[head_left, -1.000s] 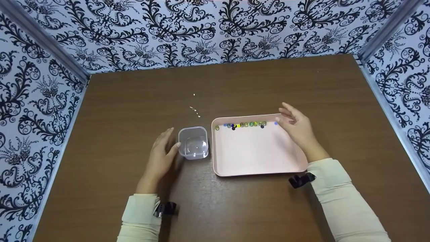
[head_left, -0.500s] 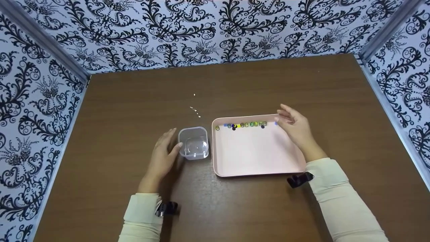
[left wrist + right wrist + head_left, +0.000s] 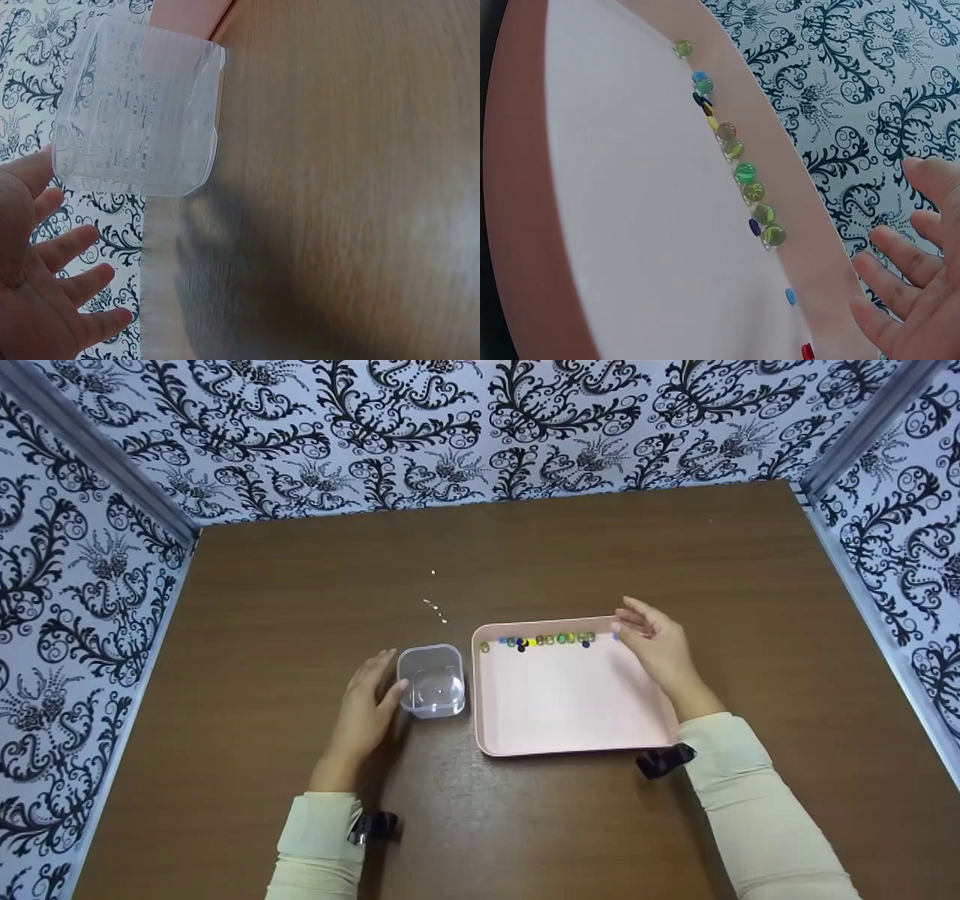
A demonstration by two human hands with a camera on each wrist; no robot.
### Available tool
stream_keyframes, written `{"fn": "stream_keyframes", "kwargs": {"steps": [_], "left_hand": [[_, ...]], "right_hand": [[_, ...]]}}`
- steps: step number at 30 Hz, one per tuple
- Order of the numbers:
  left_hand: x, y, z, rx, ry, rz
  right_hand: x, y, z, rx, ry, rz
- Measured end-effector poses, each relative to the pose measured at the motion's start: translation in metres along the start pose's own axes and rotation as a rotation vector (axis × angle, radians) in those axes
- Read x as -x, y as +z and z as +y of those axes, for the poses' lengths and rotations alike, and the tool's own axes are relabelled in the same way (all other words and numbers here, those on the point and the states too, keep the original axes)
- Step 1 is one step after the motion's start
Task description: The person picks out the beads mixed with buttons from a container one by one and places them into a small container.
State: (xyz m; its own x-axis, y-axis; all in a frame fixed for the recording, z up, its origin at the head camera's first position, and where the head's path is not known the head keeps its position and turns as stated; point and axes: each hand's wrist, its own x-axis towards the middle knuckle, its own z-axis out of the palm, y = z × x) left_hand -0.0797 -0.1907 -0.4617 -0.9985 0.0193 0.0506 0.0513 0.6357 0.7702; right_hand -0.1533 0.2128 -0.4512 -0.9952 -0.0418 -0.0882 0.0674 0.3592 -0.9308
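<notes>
All visible fingers [image 3: 906, 255] spread, left hand [image 3: 363, 714] at clear container [image 3: 433, 678], right hand [image 3: 661, 651] at tray [image 3: 566, 701]

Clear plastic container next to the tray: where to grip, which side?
Probably across the near and far walls of the clear container, just under the rim, coming from the left. It's boxy and upright, so those walls face each other; the pink tray crowds its right side, and the left hand is right by its left wall.

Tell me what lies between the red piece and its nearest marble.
The right wrist view shows a light blue piece between the red piece and that marble.
</notes>
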Motion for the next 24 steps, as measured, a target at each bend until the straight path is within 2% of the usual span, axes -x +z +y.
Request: {"fn": "stream_keyframes", "kwargs": {"steps": [3,11,24], "left_hand": [[0.001,0.000,0.000,-0.009,-0.013,-0.017],[0.000,0.001,-0.002,-0.012,0.030,0.005],[-0.001,0.000,-0.002,-0.008,0.018,-0.002]], "right_hand": [[0.000,0.001,0.001,-0.008,0.005,-0.016],[-0.002,0.004,0.000,-0.010,0.006,-0.009],[-0.012,0.002,0.001,0.102,0.067,-0.060]]}}
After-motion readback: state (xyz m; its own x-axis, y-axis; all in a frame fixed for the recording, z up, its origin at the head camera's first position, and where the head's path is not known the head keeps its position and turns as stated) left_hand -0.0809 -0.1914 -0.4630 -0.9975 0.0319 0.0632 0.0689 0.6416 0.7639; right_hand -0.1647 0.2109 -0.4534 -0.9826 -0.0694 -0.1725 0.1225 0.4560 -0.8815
